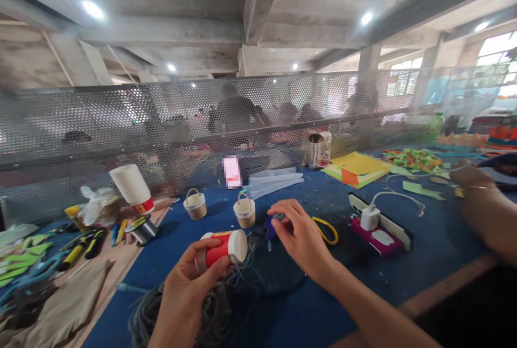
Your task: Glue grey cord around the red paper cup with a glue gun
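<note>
My left hand (189,278) is wrapped around a small paper cup (220,248), red with white ends, tipped on its side so its pale end faces right. My right hand (301,235) is above the table, its fingers curved and the thumb a little apart from them. Just behind those fingertips is a blue tool (270,228), partly hidden; whether the hand touches it I cannot tell. Two small pale buckets with looped handles stand beyond my hands: a left bucket (195,207) and a right bucket (244,213). Loose grey cord (220,310) lies beneath my left hand.
Stacked paper cups (131,183) lean beside a wire spool (141,229) at left, near scissors (36,278). A power strip (377,235) with a plugged-in charger and a phone (398,227) lie at right. Another person's arm (484,213) reaches in there. A perforated screen (181,132) runs behind.
</note>
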### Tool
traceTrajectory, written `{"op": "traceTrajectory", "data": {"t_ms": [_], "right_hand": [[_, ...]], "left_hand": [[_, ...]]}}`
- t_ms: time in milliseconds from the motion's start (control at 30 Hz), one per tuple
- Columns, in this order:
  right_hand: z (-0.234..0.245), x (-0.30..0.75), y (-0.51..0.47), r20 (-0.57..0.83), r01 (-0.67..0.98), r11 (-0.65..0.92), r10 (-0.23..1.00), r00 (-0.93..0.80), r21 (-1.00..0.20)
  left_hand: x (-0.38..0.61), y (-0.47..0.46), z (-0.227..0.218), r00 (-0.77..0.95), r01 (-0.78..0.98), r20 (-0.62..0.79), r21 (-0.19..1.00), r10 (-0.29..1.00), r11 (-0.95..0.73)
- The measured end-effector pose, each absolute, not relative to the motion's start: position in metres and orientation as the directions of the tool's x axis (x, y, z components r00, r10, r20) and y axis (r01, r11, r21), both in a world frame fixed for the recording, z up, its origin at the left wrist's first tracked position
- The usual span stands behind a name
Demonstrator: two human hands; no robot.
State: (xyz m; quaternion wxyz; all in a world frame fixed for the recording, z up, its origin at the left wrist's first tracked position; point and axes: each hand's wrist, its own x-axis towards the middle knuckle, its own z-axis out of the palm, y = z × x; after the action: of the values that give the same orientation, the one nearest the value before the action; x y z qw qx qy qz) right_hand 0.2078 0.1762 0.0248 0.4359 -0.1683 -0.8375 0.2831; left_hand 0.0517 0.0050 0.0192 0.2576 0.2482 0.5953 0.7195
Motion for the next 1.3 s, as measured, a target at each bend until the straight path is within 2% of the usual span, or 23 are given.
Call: {"op": "traceTrajectory", "data": {"t_ms": [100,167,200,467,667,867,967,1000,1067,1100,1133,1200,1300], "right_hand": [[0.018,0.209,0.194,0.517,0.303,0.844,0.516,-0.683,-0.443],[0.009,0.209,0.199,0.390,0.422,0.861,0.505,-0.770,-0.282],[0.005,0.208,0.201,0.356,0.446,0.860,0.509,-0.784,-0.248],[-0.009,0.196,0.208,0.298,0.567,0.813,0.578,-0.760,-0.132],[-0.011,0.188,0.210,0.329,0.568,0.812,0.577,-0.748,-0.132],[-0.002,0.199,0.213,0.409,0.588,0.774,0.627,-0.663,-0.235],[0.007,0.211,0.213,0.453,0.564,0.759,0.649,-0.612,-0.327],[0.009,0.214,0.212,0.465,0.527,0.754,0.657,-0.593,-0.393],[0.012,0.219,0.206,0.428,0.270,0.629,0.726,-0.538,-0.729],[0.013,0.221,0.202,0.371,0.143,0.524,0.745,-0.555,-0.840],[0.013,0.222,0.197,0.353,0.016,0.440,0.742,-0.570,-0.898],[0.013,0.224,0.185,0.352,-0.138,0.348,0.684,-0.639,-0.927],[0.011,0.224,0.168,0.338,-0.173,0.315,0.605,-0.721,-0.933]], "left_hand": [[0.053,0.004,0.023,-0.752,-0.072,0.035,0.988,0.658,-0.135],[0.054,0.003,0.024,-0.758,-0.051,0.045,0.991,0.650,-0.127],[0.054,0.003,0.024,-0.761,-0.043,0.052,0.991,0.646,-0.130],[0.062,0.006,0.029,-0.790,-0.078,0.063,0.976,0.610,-0.202],[0.063,0.003,0.030,-0.742,-0.067,0.077,0.980,0.666,-0.188],[0.057,0.002,0.024,-0.744,-0.009,0.098,0.988,0.661,-0.156],[0.052,0.001,0.020,-0.741,0.044,0.122,0.990,0.660,-0.133],[0.051,0.001,0.019,-0.736,0.067,0.132,0.990,0.664,-0.123],[0.049,0.000,0.016,-0.719,0.116,0.155,0.988,0.677,-0.102],[0.049,-0.001,0.015,-0.714,0.141,0.168,0.985,0.680,-0.095],[0.049,-0.001,0.014,-0.713,0.164,0.181,0.982,0.678,-0.090],[0.050,-0.001,0.013,-0.715,0.205,0.214,0.974,0.665,-0.092],[0.052,-0.001,0.013,-0.719,0.272,0.268,0.958,0.641,-0.096]]}}
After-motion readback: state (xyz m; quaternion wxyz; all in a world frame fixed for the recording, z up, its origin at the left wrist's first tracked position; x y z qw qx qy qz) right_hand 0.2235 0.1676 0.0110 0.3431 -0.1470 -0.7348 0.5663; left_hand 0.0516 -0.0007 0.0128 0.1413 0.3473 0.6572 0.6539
